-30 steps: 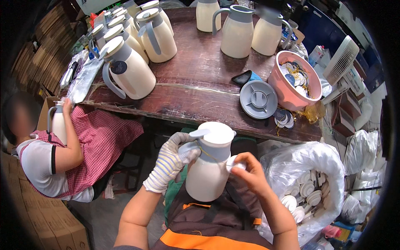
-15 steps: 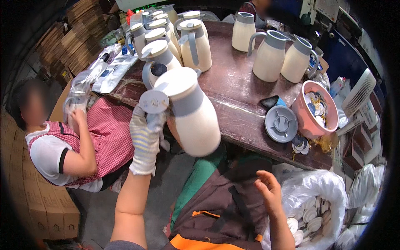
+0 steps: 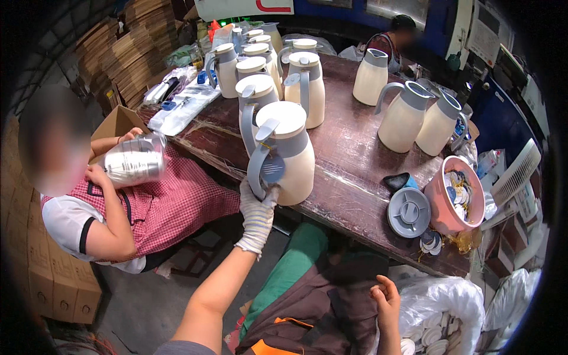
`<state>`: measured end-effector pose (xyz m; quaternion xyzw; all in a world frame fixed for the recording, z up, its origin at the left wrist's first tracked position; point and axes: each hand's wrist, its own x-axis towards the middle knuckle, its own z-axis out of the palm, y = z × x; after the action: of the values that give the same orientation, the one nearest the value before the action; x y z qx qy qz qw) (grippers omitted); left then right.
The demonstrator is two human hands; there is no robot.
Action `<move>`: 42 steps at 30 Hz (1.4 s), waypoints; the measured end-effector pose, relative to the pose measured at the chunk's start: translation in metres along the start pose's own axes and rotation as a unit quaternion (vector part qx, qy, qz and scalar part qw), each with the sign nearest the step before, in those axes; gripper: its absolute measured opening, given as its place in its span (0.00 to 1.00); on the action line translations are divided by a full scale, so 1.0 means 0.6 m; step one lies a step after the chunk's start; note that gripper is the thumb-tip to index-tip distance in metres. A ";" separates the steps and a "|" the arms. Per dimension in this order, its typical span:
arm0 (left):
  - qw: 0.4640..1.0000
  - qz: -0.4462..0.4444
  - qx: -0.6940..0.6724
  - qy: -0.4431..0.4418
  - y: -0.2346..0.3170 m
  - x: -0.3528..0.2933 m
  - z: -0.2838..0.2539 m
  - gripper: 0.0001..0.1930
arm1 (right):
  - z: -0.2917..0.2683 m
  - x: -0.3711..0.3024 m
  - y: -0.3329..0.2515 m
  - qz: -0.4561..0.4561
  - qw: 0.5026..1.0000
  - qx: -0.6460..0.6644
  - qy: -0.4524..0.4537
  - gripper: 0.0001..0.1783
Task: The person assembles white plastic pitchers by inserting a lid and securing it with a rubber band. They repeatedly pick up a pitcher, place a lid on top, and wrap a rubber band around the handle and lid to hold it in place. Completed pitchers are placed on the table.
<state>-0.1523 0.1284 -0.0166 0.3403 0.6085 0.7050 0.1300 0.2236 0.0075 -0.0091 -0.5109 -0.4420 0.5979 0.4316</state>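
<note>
In a striped knit glove, my left hand (image 3: 258, 214) grips the cream vacuum jug (image 3: 296, 178) low, by the bottom of its grey handle. The jug stands upright at the table's near edge, white lid on, a round dark tag hanging beside the handle. Close behind it are a second lidded jug (image 3: 255, 89) and a third (image 3: 317, 102), with several more in a row beyond. My bare right hand (image 3: 387, 303) hovers over my lap, empty, its fingers loosely bent and apart.
On the dark table (image 3: 349, 171), several lidless jugs (image 3: 402, 122) stand at the right. Nearer are a pink basket (image 3: 435, 204) of tags and a grey round dish (image 3: 408, 212). A plastic-lined bag of white lids (image 3: 429, 334) sits below. At left, a co-worker (image 3: 118, 207) handles a bagged jug (image 3: 135, 161).
My left hand has brought the jug down and away from me onto the table edge, and its tag now hangs by the handle. The co-worker's bagged jug has tipped sideways.
</note>
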 end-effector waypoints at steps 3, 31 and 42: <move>0.997 -0.039 0.064 0.019 -0.049 -0.062 -0.004 0.25 | 0.006 0.004 0.005 -0.006 1.000 -0.028 0.003 0.20; 0.921 0.073 0.364 -0.113 -0.096 0.160 0.091 0.21 | 0.079 0.320 -0.262 -0.282 0.882 -0.375 -0.044 0.26; 0.949 0.110 0.282 -0.085 -0.102 0.159 0.099 0.15 | -0.008 0.715 -0.423 -0.327 0.685 -0.637 0.137 0.43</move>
<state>-0.1987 0.2448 -0.0422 0.4863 0.7283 0.4828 0.0014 0.1992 0.4834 0.1382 -0.5615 -0.7916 -0.0832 0.2261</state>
